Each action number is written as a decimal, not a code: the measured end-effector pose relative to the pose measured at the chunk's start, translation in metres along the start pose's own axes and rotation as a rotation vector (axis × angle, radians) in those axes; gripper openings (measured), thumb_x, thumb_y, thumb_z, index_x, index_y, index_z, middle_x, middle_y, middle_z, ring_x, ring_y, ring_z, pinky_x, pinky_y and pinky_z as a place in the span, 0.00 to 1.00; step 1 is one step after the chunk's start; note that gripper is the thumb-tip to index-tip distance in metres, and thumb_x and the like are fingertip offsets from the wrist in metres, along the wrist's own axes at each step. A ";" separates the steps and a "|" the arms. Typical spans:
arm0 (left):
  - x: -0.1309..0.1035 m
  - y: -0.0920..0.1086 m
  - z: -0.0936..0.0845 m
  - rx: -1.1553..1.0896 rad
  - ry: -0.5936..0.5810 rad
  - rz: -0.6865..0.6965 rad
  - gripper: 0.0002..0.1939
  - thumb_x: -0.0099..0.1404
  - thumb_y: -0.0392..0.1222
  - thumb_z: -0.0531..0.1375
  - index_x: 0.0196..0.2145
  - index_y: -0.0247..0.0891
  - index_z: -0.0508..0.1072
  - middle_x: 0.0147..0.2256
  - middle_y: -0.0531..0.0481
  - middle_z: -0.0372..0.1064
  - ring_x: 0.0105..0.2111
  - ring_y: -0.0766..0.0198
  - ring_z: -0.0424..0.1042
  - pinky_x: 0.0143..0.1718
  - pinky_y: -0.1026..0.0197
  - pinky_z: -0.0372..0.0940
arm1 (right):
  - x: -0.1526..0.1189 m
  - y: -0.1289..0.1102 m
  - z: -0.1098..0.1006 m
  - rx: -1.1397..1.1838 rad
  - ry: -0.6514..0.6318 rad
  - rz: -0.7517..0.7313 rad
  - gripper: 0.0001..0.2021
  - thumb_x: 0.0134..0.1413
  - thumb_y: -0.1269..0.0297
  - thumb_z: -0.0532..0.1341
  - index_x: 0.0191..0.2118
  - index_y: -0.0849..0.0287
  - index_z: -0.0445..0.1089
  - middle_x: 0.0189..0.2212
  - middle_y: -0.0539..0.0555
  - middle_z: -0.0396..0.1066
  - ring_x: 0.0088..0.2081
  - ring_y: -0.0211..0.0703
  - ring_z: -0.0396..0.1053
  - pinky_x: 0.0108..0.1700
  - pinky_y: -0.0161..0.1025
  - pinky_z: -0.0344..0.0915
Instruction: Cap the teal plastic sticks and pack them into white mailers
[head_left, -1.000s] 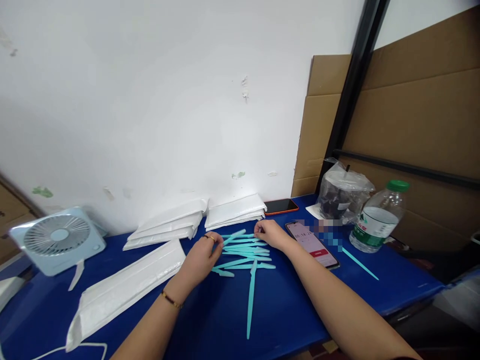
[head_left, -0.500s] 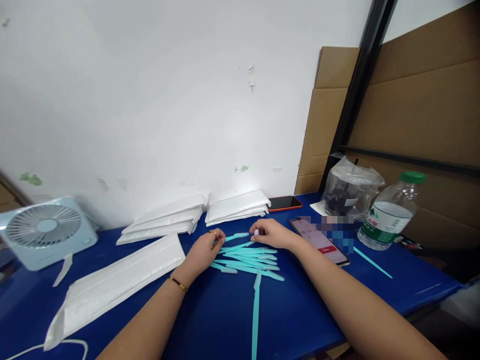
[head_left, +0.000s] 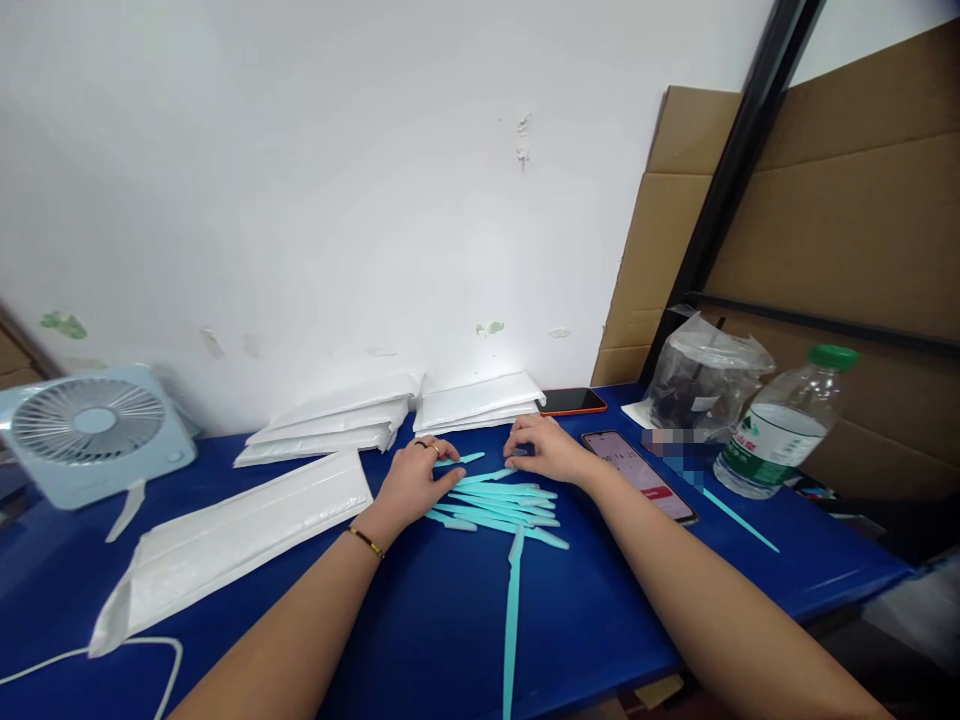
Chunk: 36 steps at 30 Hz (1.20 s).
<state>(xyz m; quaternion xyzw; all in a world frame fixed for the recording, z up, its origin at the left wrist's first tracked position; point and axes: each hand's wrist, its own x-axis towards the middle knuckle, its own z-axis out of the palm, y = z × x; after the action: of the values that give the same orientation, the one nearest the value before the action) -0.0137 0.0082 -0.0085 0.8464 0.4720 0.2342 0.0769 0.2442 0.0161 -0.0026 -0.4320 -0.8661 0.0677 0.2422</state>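
A loose pile of turquoise eyebrow razors [head_left: 502,505] lies on the blue tabletop between my hands. My left hand [head_left: 416,480] rests at the pile's left end, thumb and fingers apart. One razor [head_left: 469,459] lies at its fingertips, its other end hidden by the hand. At the right end, my right hand [head_left: 551,450] has thumb and index finger closed around the head of another razor [head_left: 484,478], though the fingers partly cover the contact. A single razor [head_left: 511,620] lies apart, pointing toward me.
White packets [head_left: 330,425] are stacked by the wall, with another stack [head_left: 480,400] beside them. A long white packet [head_left: 240,545] and a fan [head_left: 97,430] lie left. Right are a phone [head_left: 645,480], a bagged cup [head_left: 697,380] and a water bottle [head_left: 780,430].
My left thumb and fingers have spread from a pinch, and the top razor has shifted slightly left. My right hand has stayed by the razor heads. The view has shifted a little.
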 end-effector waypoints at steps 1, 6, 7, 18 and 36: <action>-0.001 0.002 0.000 -0.007 -0.044 0.027 0.12 0.58 0.51 0.56 0.35 0.42 0.72 0.35 0.50 0.69 0.38 0.60 0.66 0.37 0.61 0.58 | 0.000 -0.003 0.001 -0.010 -0.033 -0.032 0.08 0.46 0.57 0.64 0.31 0.55 0.74 0.34 0.52 0.67 0.41 0.43 0.63 0.43 0.39 0.53; 0.001 0.002 0.001 -0.021 -0.142 0.073 0.10 0.60 0.46 0.54 0.31 0.42 0.73 0.29 0.52 0.69 0.30 0.64 0.67 0.31 0.64 0.57 | 0.004 -0.017 0.008 -0.091 -0.074 -0.110 0.04 0.47 0.64 0.63 0.28 0.58 0.72 0.32 0.52 0.67 0.37 0.41 0.63 0.40 0.39 0.51; 0.002 0.001 0.001 -0.018 -0.144 0.076 0.10 0.61 0.45 0.54 0.31 0.41 0.73 0.29 0.52 0.69 0.30 0.65 0.67 0.31 0.64 0.57 | 0.006 -0.019 0.010 -0.110 -0.069 -0.127 0.03 0.47 0.66 0.62 0.28 0.58 0.72 0.32 0.52 0.67 0.37 0.41 0.63 0.40 0.39 0.50; 0.003 0.004 -0.006 0.112 -0.105 0.144 0.14 0.64 0.44 0.50 0.31 0.40 0.74 0.33 0.49 0.72 0.35 0.61 0.69 0.38 0.60 0.56 | 0.008 -0.018 0.008 -0.203 -0.065 -0.187 0.06 0.54 0.71 0.56 0.30 0.61 0.70 0.33 0.54 0.65 0.38 0.41 0.61 0.41 0.38 0.51; 0.006 -0.004 -0.008 0.068 -0.039 0.091 0.10 0.62 0.42 0.53 0.31 0.40 0.74 0.34 0.50 0.72 0.34 0.61 0.68 0.38 0.59 0.56 | 0.009 -0.015 0.005 -0.078 -0.087 -0.130 0.09 0.56 0.63 0.57 0.34 0.59 0.73 0.30 0.55 0.70 0.35 0.41 0.65 0.39 0.37 0.56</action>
<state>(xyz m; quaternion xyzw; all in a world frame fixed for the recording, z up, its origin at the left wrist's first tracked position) -0.0180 0.0145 -0.0006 0.8736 0.4389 0.2048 0.0466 0.2267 0.0144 0.0014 -0.3806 -0.9040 0.0367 0.1914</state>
